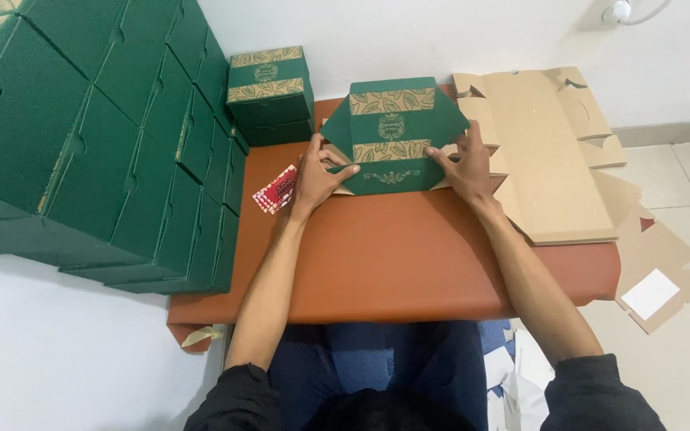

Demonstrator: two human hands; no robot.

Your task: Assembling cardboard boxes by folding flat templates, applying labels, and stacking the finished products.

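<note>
With both hands [321,177] pressing green box [391,136]

The half-folded box [393,132] is dark green with two bands of gold leaf pattern, a small gold crest between them and a gold flourish on its front panel. The finished box [269,94] behind it bears the same green and gold bands. The stacked boxes [97,136] are plain dark green on the sides that show. The table [409,255] is rust brown. The flat cardboard [545,152] is plain tan. The small packet [277,190] is red and white, perhaps patterned.
</note>
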